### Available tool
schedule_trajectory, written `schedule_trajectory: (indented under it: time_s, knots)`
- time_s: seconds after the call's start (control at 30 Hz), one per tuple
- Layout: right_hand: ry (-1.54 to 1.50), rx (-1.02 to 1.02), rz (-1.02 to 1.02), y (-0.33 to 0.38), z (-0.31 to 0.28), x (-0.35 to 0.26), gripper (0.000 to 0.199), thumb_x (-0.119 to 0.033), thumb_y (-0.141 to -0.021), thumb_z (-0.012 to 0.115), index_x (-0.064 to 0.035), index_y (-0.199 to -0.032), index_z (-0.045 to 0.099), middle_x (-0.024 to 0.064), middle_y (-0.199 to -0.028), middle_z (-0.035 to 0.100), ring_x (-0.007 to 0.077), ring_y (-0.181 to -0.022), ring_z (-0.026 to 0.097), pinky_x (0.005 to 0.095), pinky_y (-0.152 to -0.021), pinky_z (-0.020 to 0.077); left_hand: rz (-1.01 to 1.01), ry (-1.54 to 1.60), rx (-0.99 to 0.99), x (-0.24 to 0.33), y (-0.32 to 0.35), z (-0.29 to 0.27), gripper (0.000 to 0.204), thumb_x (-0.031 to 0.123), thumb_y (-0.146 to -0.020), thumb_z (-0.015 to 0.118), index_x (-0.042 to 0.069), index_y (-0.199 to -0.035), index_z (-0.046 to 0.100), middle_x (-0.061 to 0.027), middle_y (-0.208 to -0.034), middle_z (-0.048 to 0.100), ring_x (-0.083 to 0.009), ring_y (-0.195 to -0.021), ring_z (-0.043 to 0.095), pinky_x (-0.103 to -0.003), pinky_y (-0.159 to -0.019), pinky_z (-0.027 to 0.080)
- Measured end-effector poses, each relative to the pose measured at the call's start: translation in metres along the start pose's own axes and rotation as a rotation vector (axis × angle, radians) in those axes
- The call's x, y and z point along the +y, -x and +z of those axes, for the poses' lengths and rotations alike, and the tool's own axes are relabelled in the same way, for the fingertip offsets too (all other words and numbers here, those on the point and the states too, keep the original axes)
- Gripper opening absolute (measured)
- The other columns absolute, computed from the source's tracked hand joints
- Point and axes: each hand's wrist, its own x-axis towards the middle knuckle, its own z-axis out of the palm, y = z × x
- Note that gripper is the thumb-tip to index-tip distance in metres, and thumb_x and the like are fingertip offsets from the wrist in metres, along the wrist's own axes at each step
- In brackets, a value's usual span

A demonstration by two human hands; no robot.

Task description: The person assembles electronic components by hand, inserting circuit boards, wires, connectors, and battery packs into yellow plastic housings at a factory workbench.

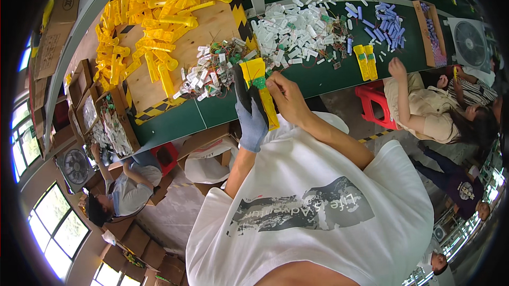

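My left hand [251,124], in a grey-blue glove with dark fingers, is closed around a long yellow plastic housing [269,110]. A green circuit board [259,82] sits in the upper part of that housing. My bare right hand [289,99] is at the housing's right edge, beside the board. Its thumb and fingers are pinched together; whatever lies between them is too small to make out. Just left of the housing lies a tangled heap of small white parts with wires [209,74], on the table edge.
Yellow housings [164,21] are piled on a wooden board at the left. Beyond my hands lie white pieces [289,29] and blue-purple cylinders [389,26]. Two yellow housings with boards [366,63] rest at right, near another person's hand [397,67]. A red stool [375,107] stands there.
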Motion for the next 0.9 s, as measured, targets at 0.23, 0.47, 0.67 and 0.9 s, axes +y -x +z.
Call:
schedule_trajectory:
  time_s: [0.23,0.47,0.67,0.9]
  knots:
    - [0.424,-0.090,-0.123,-0.095,-0.043,0.071,0.027,-0.025,-0.090,0.052,-0.0020,-0.080,0.062,0.0093,-0.064,0.057,0.0186,-0.056,0.055,0.0325,-0.054,0.0412,-0.338,0.464,0.110,-0.038,-0.003,-0.004,0.041,0.023,-0.098,0.038,0.012,-0.138,0.031,-0.0074,-0.090,0.057,-0.0152,-0.058,0.057,-0.028,-0.051,0.052]
    - [1.028,-0.075,-0.014,-0.227,-0.009,0.133,0.022,-0.021,-0.082,0.061,0.0003,-0.085,0.064,0.0177,-0.079,0.067,0.0337,-0.073,0.065,0.0402,-0.064,0.0531,-0.238,0.343,0.139,-0.043,0.010,-0.004,0.061,0.005,-0.092,0.048,0.019,-0.144,0.018,-0.0099,-0.126,0.042,-0.0163,-0.092,0.054,-0.029,-0.067,0.052]
    - [1.128,0.077,-0.040,-0.255,0.019,0.187,0.020,-0.016,-0.081,0.061,0.0027,-0.087,0.059,0.0209,-0.081,0.065,0.0336,-0.075,0.066,0.0387,-0.064,0.0547,-0.139,-0.014,0.210,-0.046,0.013,-0.011,0.040,0.012,-0.096,0.043,0.007,-0.135,0.037,-0.0072,-0.127,0.045,-0.0143,-0.096,0.052,-0.026,-0.075,0.048]
    - [0.970,0.101,0.076,-0.254,0.010,0.183,0.025,-0.018,-0.079,0.063,0.0028,-0.091,0.057,0.0221,-0.085,0.064,0.0370,-0.078,0.064,0.0437,-0.068,0.0529,-0.409,0.288,0.140,-0.043,0.004,-0.020,0.030,0.011,-0.096,0.046,0.006,-0.125,0.045,-0.0047,-0.110,0.056,-0.0116,-0.080,0.058,-0.026,-0.067,0.050]
